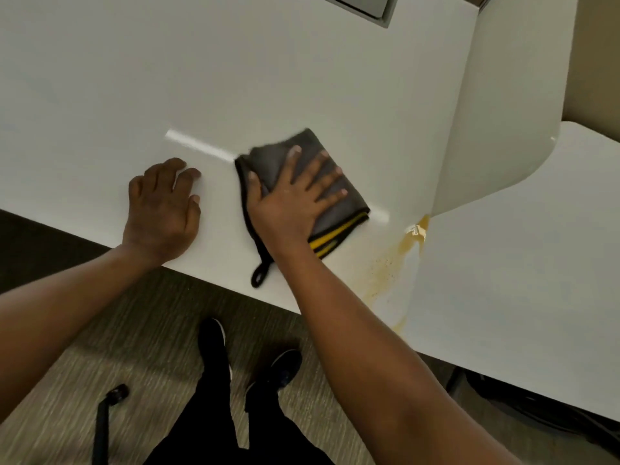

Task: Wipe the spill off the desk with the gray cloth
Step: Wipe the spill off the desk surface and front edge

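One gray cloth (312, 182) is pressed flat by the right hand (295, 199), fingers splayed wide; left hand (161, 213) is laid open on the desk (235, 78); one yellow spill (389, 270) is seen right.

Gray cloth (310, 182), folded, black trim, yellow-black stripe at lower right corner, black hanging loop trailing toward desk edge; lies flat at frame center. Spill (391, 263), yellowish-brown, thin and speckled, streaks from right-center down to front edge, just right of cloth. Desk (235, 78) white, glossy, fills upper frame.
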The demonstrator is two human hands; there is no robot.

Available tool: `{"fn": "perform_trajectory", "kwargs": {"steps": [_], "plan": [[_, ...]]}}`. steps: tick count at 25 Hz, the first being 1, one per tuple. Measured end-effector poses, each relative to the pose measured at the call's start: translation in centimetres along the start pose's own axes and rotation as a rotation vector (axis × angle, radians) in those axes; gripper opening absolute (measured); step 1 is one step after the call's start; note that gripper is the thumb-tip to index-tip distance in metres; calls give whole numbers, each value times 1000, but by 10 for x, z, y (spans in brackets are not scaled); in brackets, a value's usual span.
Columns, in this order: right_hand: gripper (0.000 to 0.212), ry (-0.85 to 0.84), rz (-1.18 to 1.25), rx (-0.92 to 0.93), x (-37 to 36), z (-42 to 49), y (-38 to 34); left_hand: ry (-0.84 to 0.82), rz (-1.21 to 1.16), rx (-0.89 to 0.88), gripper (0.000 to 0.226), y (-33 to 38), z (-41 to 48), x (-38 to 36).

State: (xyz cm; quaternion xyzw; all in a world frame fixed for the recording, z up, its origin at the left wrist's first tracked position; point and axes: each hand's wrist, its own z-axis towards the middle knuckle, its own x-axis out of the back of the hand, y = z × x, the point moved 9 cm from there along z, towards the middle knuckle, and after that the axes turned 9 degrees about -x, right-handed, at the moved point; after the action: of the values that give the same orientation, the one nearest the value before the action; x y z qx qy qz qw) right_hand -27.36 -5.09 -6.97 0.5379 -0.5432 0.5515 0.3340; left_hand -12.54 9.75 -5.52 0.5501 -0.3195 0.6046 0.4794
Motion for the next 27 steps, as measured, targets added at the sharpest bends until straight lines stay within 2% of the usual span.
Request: {"fn": "perform_trajectory", "kwargs": {"steps": [2, 5, 10, 14, 16, 18, 22, 24, 27], "plan": [[92, -42, -6, 32, -2, 24, -26, -1, -3, 2, 46, 1, 0, 1], [88, -61, -32, 44, 5, 70, -21, 8, -10, -16, 46, 4, 1, 3], [82, -10, -39, -27, 35, 103, 64, 25, -13, -17, 45, 6, 0, 6], [83, 52, -32, -130, 42, 41, 122, 31, -23, -27, 45, 7, 0, 8], [87, 67, -24, -168, 30, -9, 118, 35, -26, -26, 44, 7, 0, 8], [91, 46, -6, -129, 11, -42, 83, 35, -29, -23, 44, 6, 0, 7], [90, -32, -48, 5, -3, -16, 16, 38, -42, -32, 43, 6, 0, 8], [86, -32, -60, 16, 8, 19, 26, 46, -37, -46, 42, 7, 0, 8], [81, 10, -48, -50, 32, 49, 80, 53, -27, -55, 42, 6, -2, 8]]}}
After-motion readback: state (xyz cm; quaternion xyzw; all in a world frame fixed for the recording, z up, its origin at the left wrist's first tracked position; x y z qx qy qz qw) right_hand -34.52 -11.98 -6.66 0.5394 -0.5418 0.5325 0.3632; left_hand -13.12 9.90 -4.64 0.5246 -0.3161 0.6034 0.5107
